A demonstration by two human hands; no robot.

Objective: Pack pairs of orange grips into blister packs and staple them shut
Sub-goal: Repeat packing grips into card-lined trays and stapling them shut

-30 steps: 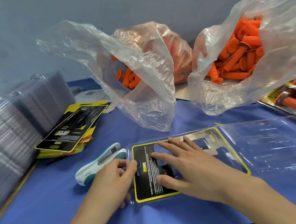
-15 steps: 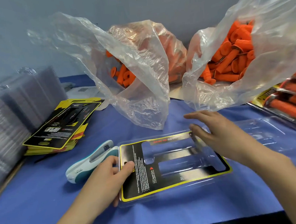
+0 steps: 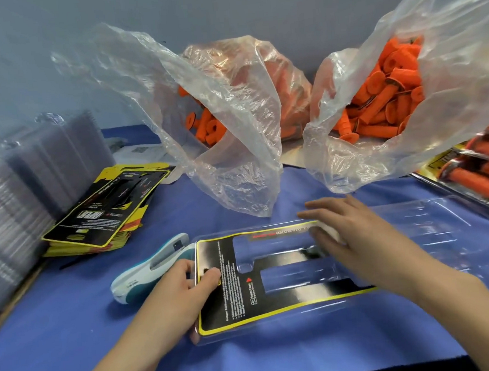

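Observation:
An open clear blister pack (image 3: 431, 230) lies on the blue cloth, its near half lined with a black and yellow card insert (image 3: 234, 307). My left hand (image 3: 178, 294) pinches the pack's left edge, thumb on the card. My right hand (image 3: 353, 232) hovers flat and blurred over the pack's far middle, fingers straight, holding nothing. Loose orange grips fill two clear bags, the left bag (image 3: 204, 124) and the right bag (image 3: 382, 100). A white and teal stapler (image 3: 153, 267) lies just left of my left hand.
A stack of printed card inserts (image 3: 103, 212) sits at the left, beside tall stacks of empty clear blisters (image 3: 21, 195). Packed blister packs with orange grips (image 3: 479, 169) lie at the right edge. A grey wall stands behind the bags.
My right hand lifted off the card and moved to the pack's far side. The left hand kept its hold on the left edge. The view shifted slightly.

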